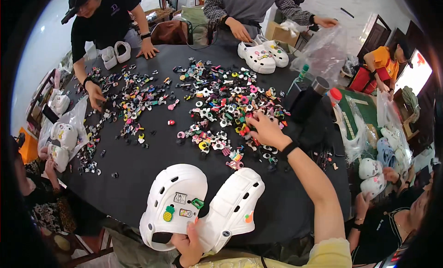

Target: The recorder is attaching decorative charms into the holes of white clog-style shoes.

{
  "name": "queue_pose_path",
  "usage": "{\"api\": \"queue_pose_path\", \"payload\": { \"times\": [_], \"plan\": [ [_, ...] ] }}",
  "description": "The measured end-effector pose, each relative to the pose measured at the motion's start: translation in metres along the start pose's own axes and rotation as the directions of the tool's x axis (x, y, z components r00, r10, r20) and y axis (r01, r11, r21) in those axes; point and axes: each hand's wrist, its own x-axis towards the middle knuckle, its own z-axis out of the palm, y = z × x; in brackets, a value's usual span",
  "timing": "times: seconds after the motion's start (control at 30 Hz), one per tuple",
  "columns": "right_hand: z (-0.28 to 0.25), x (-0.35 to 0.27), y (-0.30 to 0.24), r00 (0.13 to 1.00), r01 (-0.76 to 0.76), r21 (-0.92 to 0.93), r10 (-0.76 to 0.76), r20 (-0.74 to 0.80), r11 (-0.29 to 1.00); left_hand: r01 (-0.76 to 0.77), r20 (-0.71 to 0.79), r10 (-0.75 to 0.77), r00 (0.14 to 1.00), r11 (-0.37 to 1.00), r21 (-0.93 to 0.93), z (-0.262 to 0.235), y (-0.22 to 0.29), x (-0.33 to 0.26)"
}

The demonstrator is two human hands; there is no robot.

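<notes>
Two clogs (pixel 173 187), left hand (pixel 189 246) gripping, overlap the tabletop's (pixel 122 157) lower edge; center-left lies bare; right hand (pixel 270 131) curls amid charms (pixel 230 102), hold unclear.

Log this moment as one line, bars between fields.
left hand: holding white clogs | right hand: at charm pile | pineapple charm: on left clog

The white clogs (pixel 159 199) look like smooth, matt plastic — charms (pixel 230 106) glossy, tabletop (pixel 134 162) matt, bag (pixel 325 51) crinkled.
</notes>
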Motion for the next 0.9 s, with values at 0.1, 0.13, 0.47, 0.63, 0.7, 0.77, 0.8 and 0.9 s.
{"api": "queue_pose_path", "payload": {
  "times": [0.1, 0.13, 0.47, 0.63, 0.7, 0.77, 0.8, 0.9],
  "plan": [
    [-0.009, -0.024, 0.007, 0.999, 0.047, -0.015, -0.046, 0.027, 0.999, 0.06, 0.053, -0.058, 0.997, 0.998, -0.027, -0.003, 0.008, 0.003],
    [-0.01, -0.031, 0.012, 0.998, 0.053, -0.008, -0.053, 0.023, 0.999, 0.053, 0.064, -0.053, 0.997, 0.999, -0.001, -0.003, 0.008, 0.004],
    [-0.019, -0.046, 0.036, 0.995, 0.045, -0.148, -0.057, -0.079, 0.988, -0.072, 0.055, 0.069, 0.996, 0.996, 0.052, -0.002, 0.006, 0.006],
    [-0.022, -0.03, 0.032, 0.925, 0.034, -0.095, -0.067, -0.374, 0.995, -0.035, 0.037, 0.035, 0.999, 0.999, -0.009, 0.001, 0.008, 0.005],
    [-0.023, -0.026, 0.019, 0.931, 0.051, -0.002, -0.049, -0.361, 0.999, -0.022, 0.017, 0.022, 1.0, 1.0, 0.0, -0.001, 0.007, 0.004],
    [-0.02, -0.027, 0.001, 0.989, 0.043, 0.076, -0.031, -0.142, 0.996, -0.007, 0.045, 0.007, 0.999, 1.0, 0.003, -0.003, 0.006, 0.004],
    [-0.023, -0.028, -0.007, 0.989, -0.075, 0.098, 0.061, 0.133, 0.992, -0.005, 0.042, 0.005, 0.999, 1.0, 0.005, -0.004, 0.005, 0.004],
    [-0.003, -0.02, -0.023, 0.993, -0.06, 0.151, 0.043, 0.114, 0.987, 0.005, 0.11, -0.01, 0.994, 0.999, 0.047, -0.004, 0.007, 0.005]
  ]
}}
